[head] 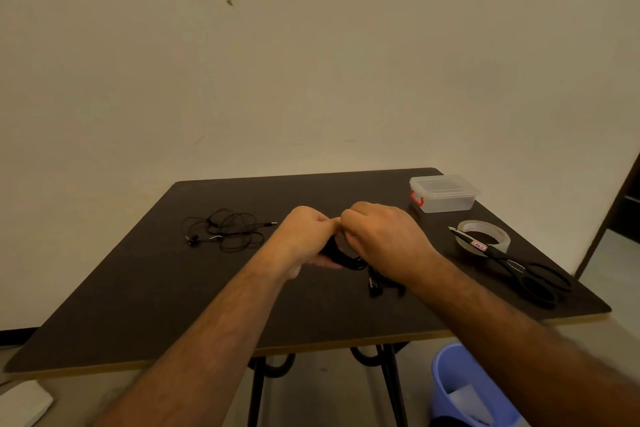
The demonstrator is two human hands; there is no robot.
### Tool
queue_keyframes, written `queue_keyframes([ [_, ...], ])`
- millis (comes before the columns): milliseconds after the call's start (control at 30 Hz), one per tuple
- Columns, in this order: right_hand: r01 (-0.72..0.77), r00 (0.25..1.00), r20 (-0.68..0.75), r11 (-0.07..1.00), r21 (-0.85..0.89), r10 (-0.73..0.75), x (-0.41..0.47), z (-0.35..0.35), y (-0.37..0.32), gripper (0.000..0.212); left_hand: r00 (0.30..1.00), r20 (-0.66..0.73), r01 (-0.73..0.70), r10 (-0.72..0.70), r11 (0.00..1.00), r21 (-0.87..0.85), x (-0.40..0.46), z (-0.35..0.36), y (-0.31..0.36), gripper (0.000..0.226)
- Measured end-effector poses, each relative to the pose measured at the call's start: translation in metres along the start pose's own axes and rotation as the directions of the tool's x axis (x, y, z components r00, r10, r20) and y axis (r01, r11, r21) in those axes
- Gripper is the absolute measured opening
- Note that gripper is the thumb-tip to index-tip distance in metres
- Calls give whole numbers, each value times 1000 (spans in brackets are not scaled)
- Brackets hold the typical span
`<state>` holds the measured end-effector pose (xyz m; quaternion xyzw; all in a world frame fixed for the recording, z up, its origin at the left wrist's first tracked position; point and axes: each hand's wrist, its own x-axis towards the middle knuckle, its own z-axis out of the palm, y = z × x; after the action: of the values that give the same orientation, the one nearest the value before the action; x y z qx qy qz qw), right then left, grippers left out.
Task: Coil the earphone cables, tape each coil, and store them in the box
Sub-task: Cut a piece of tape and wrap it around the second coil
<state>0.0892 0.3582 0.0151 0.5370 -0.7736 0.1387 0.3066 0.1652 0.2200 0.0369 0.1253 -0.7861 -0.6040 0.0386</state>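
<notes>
Far left on the dark table (138, 288), a loose pair of earphones (225, 229) is lying uncoiled in a tangle, jack end pointing right, well apart from the hands. Mid-table, both hands are hovering just above the top w/ knuckles nearly touching. Left hand (306, 237) is curling its fingers round a black cable coil (341, 258), which is hanging between the two hands. Right hand (381, 230) is also curling in, fingertips pinching at the top of the same coil next to the left thumb; can't tell exactly what's between the fingertips. Earbud ends (375, 288) are dangling below the right wrist, resting on the table. Further right, near the back corner, a clear plastic box (445, 198) w/ red latch is sitting lid-on. In front of it, a tape roll (485, 236) is lying flat; black scissors (519, 269) are lying w/ blades across the roll, handles toward the near-right edge. Below the table edge, right side, a blue bin (464, 388) is standing on the floor.
</notes>
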Motion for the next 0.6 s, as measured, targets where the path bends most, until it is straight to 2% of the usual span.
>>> queue_keyframes([
  [167, 14, 1000, 21, 1000, 7, -14, -4, 3, 2, 19, 990, 71, 133, -123, 978, -162, 1, -3, -1, 19],
  [300, 1, 999, 43, 1000, 15, -1, -3, 2, 3, 16, 994, 27, 106, -102, 973, -203, 3, 1, -5, 18],
  [433, -32, 997, 78, 999, 43, 28, -2, -2, 0, 9, 998, -57, -15, 11, 998, -68, 4, 2, -9, 20],
  [600, -150, 967, 217, 987, 54, 134, 2, -12, -2, 19, 994, -92, -61, 65, 997, 38, 3, 4, -13, 25],
])
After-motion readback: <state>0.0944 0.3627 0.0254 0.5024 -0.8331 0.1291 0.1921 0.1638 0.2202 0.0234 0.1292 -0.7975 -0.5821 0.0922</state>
